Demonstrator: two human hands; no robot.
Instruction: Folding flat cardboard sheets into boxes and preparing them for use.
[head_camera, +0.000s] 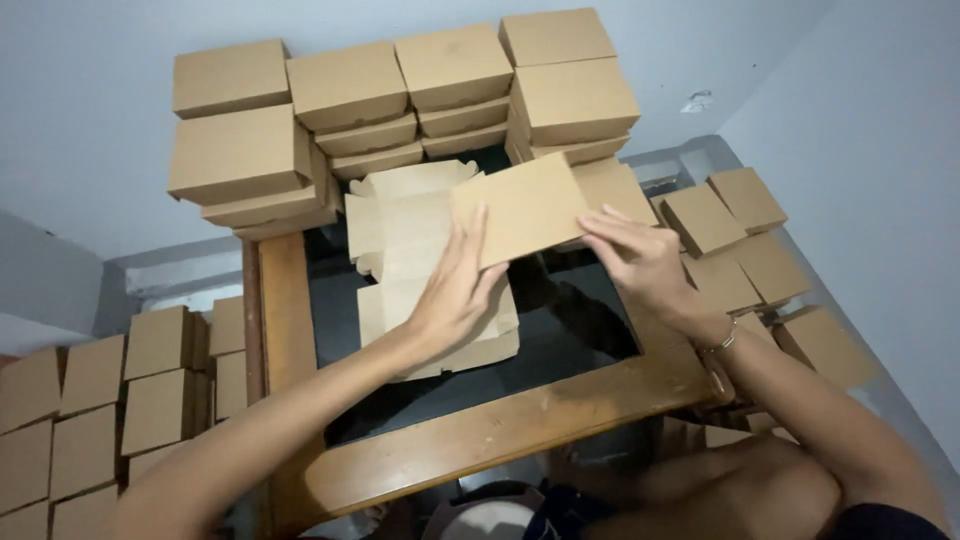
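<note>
Both grips clamped on cardboard flap (520, 205), left hand (455, 290), right hand (640, 262), flat box blank (420, 250) beneath

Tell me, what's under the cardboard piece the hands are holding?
Under the flat cardboard piece held by the left hand and right hand lies a stack of flat unfolded box blanks on the dark tabletop. Whatever lies beneath the stack is covered.
</note>
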